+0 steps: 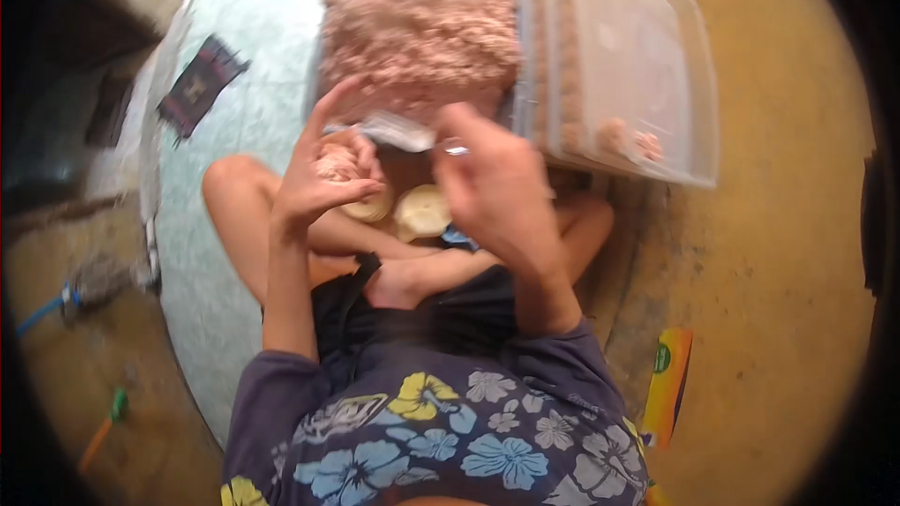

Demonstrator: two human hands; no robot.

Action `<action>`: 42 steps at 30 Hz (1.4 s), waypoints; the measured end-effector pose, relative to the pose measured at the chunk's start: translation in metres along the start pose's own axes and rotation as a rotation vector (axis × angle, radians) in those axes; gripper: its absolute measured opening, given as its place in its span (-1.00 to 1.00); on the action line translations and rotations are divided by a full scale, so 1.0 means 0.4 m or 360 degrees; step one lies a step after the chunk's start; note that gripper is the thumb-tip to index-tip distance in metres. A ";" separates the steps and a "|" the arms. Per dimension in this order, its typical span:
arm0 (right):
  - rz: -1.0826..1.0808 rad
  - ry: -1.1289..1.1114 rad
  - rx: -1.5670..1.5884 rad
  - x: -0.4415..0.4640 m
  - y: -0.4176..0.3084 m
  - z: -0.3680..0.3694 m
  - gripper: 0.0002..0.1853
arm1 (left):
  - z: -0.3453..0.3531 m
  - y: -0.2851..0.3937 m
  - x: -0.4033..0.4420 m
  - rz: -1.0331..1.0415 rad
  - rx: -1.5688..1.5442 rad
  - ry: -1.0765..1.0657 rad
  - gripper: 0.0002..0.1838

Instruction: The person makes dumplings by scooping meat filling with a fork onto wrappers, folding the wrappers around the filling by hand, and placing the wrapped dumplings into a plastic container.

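Note:
My left hand (pixel 323 169) cups a lump of pink minced mixture (pixel 336 161), its thumb and index finger spread around it. My right hand (pixel 492 183), blurred by motion, is closed around the handle end of a flat metallic blade (pixel 398 132) that points toward my left hand. Just beyond both hands is a large tray heaped with the pink mixture (pixel 422 14). Below the hands, near my crossed legs, are round pale wrappers (pixel 424 212), partly hidden.
A clear plastic container (pixel 642 66) stands right of the tray, with rows of small lumps beside and inside it. A dark cloth patch (pixel 200 87) lies on the pale green floor at left. A yellow-orange packet (pixel 668 384) lies at lower right.

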State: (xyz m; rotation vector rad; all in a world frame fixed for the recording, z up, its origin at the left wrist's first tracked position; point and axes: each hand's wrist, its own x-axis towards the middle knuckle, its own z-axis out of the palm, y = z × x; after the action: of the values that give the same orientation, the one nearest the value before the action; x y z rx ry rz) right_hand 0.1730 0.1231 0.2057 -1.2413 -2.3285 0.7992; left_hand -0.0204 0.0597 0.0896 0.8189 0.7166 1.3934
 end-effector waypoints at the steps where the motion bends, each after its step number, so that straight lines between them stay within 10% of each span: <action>1: -0.0064 -0.0082 -0.0021 0.012 0.017 0.023 -0.94 | 0.008 -0.011 0.032 0.0145 0.0563 -0.0026 -0.06; 8: 0.0458 0.0146 -0.0496 0.165 0.291 0.193 -0.87 | 0.111 -0.017 0.058 0.0161 0.0686 0.0337 -0.03; 10: -0.0098 0.0434 -0.0591 0.088 0.225 0.148 -0.83 | 0.152 -0.027 0.096 0.0313 0.0646 0.0323 0.07; 17: -0.0199 0.0143 0.0359 -0.065 0.116 -0.216 -0.63 | 0.287 -0.020 0.120 0.0424 0.0621 0.0164 0.02; 20: -0.0244 0.0358 0.0307 -0.136 0.185 -0.431 -0.59 | 0.123 -0.090 0.022 -0.0270 0.1457 0.0016 -0.21; 24: 0.0585 0.0041 0.0012 -0.082 0.383 -0.564 -0.66 | -0.013 -0.208 -0.076 -0.0356 0.2601 -0.0002 -0.54; 27: 0.0635 -0.0386 -0.0357 -0.042 0.384 -0.521 -0.58 | -0.057 -0.225 -0.065 -0.0487 0.2693 -0.0045 -0.70; 30: 0.0386 0.0423 -0.0717 -0.075 0.333 -0.443 -0.63 | -0.078 -0.238 -0.069 -0.0493 0.2685 -0.0116 -0.87; 36: 0.0155 -0.0531 -0.0766 0.108 0.190 0.019 -0.71 | -0.077 -0.220 -0.052 -0.0763 0.2607 -0.0215 -0.88; 42: 0.0449 -0.0588 -0.1204 0.159 0.311 0.083 -0.78 | -0.045 -0.151 -0.104 -0.0255 0.1989 0.0074 -0.90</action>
State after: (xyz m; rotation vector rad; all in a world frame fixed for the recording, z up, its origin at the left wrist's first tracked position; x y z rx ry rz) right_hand 0.1975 0.2222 0.1049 -1.8870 -2.9352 0.2083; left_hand -0.0047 0.0195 0.0275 1.6203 1.6900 0.7009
